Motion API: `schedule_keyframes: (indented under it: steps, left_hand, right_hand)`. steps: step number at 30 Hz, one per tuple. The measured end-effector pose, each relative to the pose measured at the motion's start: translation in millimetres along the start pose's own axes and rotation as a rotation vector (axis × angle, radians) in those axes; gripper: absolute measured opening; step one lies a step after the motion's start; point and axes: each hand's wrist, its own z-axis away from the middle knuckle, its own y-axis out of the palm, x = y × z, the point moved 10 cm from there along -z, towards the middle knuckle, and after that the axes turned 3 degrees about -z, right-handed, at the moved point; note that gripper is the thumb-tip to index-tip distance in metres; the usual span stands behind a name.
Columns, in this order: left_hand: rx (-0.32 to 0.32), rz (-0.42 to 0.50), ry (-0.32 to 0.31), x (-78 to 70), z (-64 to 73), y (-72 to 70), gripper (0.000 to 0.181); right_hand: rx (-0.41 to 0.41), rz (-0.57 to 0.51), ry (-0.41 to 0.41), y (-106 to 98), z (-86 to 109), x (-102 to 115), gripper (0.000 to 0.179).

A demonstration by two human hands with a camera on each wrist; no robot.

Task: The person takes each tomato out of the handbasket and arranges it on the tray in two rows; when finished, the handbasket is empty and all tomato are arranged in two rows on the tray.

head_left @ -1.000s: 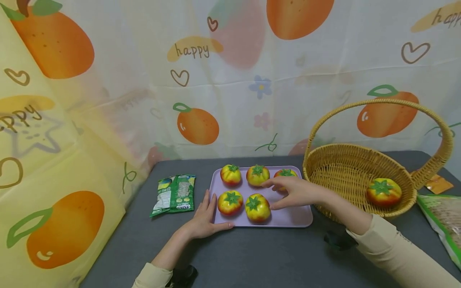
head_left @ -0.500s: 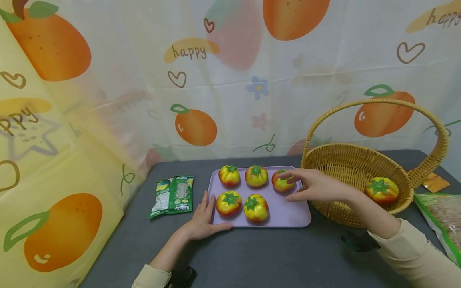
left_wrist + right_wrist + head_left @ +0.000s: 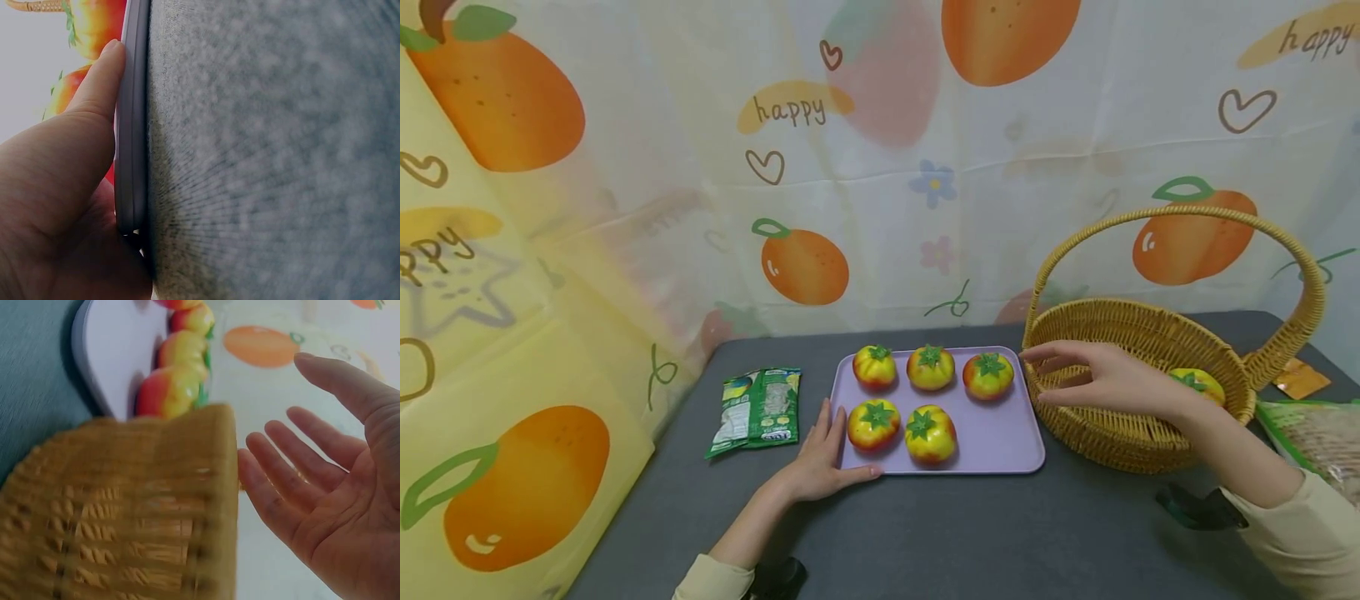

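A lilac tray (image 3: 1000,433) bears several red-and-yellow tomatoes with green star-shaped tops, among them one at the back right (image 3: 988,377) and one in the front row (image 3: 931,435). My left hand (image 3: 822,461) rests at the tray's front left corner, fingers straight along the left side and thumb along the front rim. In the left wrist view the thumb (image 3: 100,84) lies against the tray's edge. My right hand (image 3: 1108,379), fingers loosely spread and holding nothing, is over the left part of the wicker basket (image 3: 1097,442). Behind my wrist, another tomato (image 3: 1198,383) lies in the basket, partly hidden.
A green packet (image 3: 760,412) lies left of the tray. Right of the basket are an orange packet (image 3: 1300,379) and a clear bag with a green edge (image 3: 1311,433). The basket's tall handle (image 3: 1180,210) arches above it. A fruit-print cloth (image 3: 880,208) hangs behind the table.
My right hand has moved right, away from the tomatoes on the tray to above the basket, uncovering the back right tomato. My left hand has stayed at the tray corner.
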Motion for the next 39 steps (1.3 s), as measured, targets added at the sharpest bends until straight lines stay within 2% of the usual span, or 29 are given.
schedule_keyframes:
  steps: [4, 9, 15, 23, 29, 39]
  left_hand:
    - [-0.001, 0.001, 0.001, -0.4, 1.0, -0.8, 0.114]
    - [-0.002, -0.003, 0.007, 0.3, 0.5, -0.4, 0.114]
    - [0.003, 0.004, 0.004, 0.0, 0.6, -0.7, 0.113]
    - [0.008, 0.007, 0.000, 0.7, 0.1, 0.4, 0.113]
    - [0.011, 0.007, 0.001, 0.5, 0.3, 0.4, 0.113]
    - [0.009, 0.003, -0.010, 0.8, -0.2, 0.2, 0.114]
  right_hand:
    - [-0.033, 0.033, 0.016, -12.0, 10.6, -6.4, 0.053]
    - [-0.073, 0.123, 0.033, -24.8, 22.8, -16.2, 0.051]
    - [-0.095, 0.191, 0.041, -35.6, 35.5, -26.4, 0.050]
    - [-0.120, 0.243, 0.092, -51.2, 51.8, -45.1, 0.053]
    - [-0.159, 0.327, 0.121, -65.1, 64.3, -55.9, 0.054]
    - [-0.166, 0.425, 0.093, -72.6, 77.1, -71.3, 0.058]
